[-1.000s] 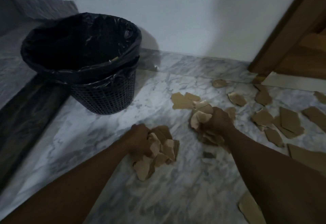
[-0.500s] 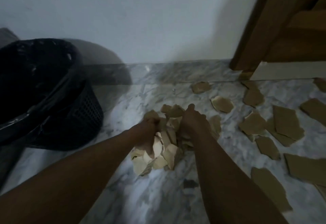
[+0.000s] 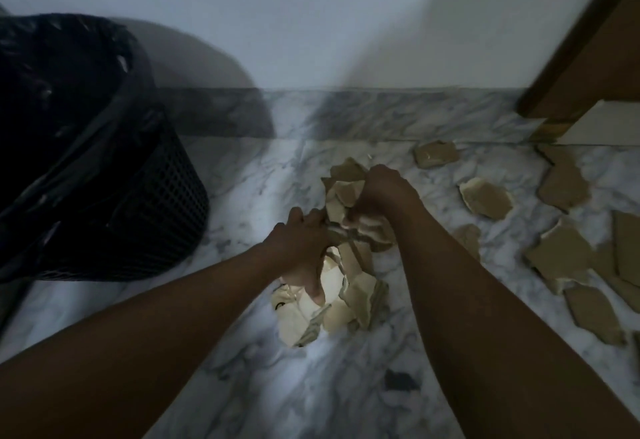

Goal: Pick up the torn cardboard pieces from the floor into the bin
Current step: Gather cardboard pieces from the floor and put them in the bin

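A bunch of torn cardboard pieces (image 3: 349,286) is gathered between my two hands over the marble floor. My left hand (image 3: 299,248) grips the lower left part of the bunch, fingers curled round several pieces. My right hand (image 3: 381,193) grips the upper part, close against the left hand. Several more brown cardboard pieces (image 3: 488,198) lie scattered flat on the floor to the right. The black mesh bin (image 3: 114,196), lined with a black bag, stands at the left, a short way from my hands.
A white wall with a marble skirting (image 3: 381,116) runs across the back. A brown wooden door frame (image 3: 588,58) stands at the far right. A small dark scrap (image 3: 400,380) lies on the floor between my forearms.
My two hands, each holding its own handful a second ago, have come together into one bunch. The view has shifted right, so the bin now sits at the left edge.
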The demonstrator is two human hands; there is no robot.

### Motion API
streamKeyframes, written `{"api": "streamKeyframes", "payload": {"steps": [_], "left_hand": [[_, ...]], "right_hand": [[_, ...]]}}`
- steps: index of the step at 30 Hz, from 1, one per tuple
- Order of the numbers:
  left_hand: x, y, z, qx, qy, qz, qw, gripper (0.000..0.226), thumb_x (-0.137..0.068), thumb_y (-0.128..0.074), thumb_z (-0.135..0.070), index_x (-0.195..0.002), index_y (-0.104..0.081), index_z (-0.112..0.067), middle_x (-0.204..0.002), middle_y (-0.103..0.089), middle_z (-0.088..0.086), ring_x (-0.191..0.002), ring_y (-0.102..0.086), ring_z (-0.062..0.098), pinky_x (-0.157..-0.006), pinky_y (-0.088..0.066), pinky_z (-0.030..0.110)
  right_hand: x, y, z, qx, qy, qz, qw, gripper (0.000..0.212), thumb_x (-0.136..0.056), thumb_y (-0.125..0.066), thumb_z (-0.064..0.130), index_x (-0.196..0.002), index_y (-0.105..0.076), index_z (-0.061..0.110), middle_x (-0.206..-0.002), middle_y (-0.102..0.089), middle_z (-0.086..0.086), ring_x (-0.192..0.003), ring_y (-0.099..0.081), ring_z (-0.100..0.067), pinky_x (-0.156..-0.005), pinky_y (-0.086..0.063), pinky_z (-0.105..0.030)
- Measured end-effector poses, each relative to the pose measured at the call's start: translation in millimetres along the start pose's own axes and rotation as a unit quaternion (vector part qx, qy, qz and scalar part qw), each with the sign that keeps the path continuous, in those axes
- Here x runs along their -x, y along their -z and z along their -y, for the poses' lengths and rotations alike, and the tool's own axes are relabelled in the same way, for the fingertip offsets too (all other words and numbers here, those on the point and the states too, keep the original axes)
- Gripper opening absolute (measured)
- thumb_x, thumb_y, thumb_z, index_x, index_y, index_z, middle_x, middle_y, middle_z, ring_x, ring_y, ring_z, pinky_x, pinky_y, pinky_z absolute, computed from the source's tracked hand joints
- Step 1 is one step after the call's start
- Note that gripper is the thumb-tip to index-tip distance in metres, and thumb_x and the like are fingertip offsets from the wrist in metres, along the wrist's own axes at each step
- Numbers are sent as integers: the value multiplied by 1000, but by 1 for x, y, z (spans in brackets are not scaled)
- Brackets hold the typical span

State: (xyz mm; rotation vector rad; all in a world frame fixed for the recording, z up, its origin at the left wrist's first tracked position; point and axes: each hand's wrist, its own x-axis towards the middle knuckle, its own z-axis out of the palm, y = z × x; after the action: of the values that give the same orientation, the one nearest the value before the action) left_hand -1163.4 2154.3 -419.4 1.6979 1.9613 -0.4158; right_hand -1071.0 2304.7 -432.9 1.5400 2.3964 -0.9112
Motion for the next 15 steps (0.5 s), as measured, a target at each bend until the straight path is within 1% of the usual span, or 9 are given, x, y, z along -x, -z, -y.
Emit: {"api": "streamKeyframes", "payload": {"steps": [2,4,7,9,11,12,15], "left_hand": [[-3,0,6,41,18,-19,999,101,-54,-85,-58,-141,-40,-35,-140,-28,-1,-119,-26,27,-89,-49,43],[-8,-1,9,64,34,-30,997,96,-54,-84,-60,-137,-48,-29,-130,-29,-2,-116,-27,25,-87,-48,42],[-15,-2,10,84,47,-36,995,90,-52,-84,-63,-129,-55,-28,-115,-27,-2,-111,-28,25,-85,-49,44],[-17,-1,12,91,51,-37,994,90,-51,-85,-64,-129,-56,-28,-110,-24,-2,-111,-28,27,-85,-49,45],[-17,-1,12,98,53,-36,993,91,-51,-85,-64,-129,-54,-29,-111,-24,-2,-113,-28,28,-85,-48,45],[-17,-2,13,103,53,-37,993,90,-51,-84,-63,-129,-54,-30,-113,-25,-1,-113,-28,29,-85,-48,46],[-15,-6,14,117,52,-46,991,85,-53,-84,-62,-126,-55,-30,-120,-29,-1,-114,-28,27,-86,-49,48]], "right_hand": [[-4,-1,-1,-1,14,-2,1000,90,-59,-89,38,-131,-46,7,-132,-54,-12,-120,-55,-31,-91,-48,-36],[-10,0,1,1,25,6,1000,86,-61,-86,38,-131,-49,5,-132,-54,-13,-120,-56,-30,-90,-48,-34],[-18,2,6,3,37,31,999,78,-57,-89,36,-123,-61,3,-124,-62,-12,-113,-61,-28,-81,-48,-29],[-20,4,7,3,48,34,998,71,-57,-90,33,-117,-66,4,-119,-65,-12,-108,-63,-27,-83,-52,-30],[-21,6,7,-8,60,37,998,63,-60,-90,29,-113,-67,5,-118,-66,-13,-107,-63,-27,-85,-53,-32],[-21,9,8,-8,57,44,997,66,-62,-90,29,-117,-64,4,-121,-64,-13,-110,-62,-27,-83,-50,-30],[-20,16,15,1,33,83,996,84,-65,-89,31,-132,-51,-1,-129,-58,-15,-115,-58,-28,-78,-43,-30]]}}
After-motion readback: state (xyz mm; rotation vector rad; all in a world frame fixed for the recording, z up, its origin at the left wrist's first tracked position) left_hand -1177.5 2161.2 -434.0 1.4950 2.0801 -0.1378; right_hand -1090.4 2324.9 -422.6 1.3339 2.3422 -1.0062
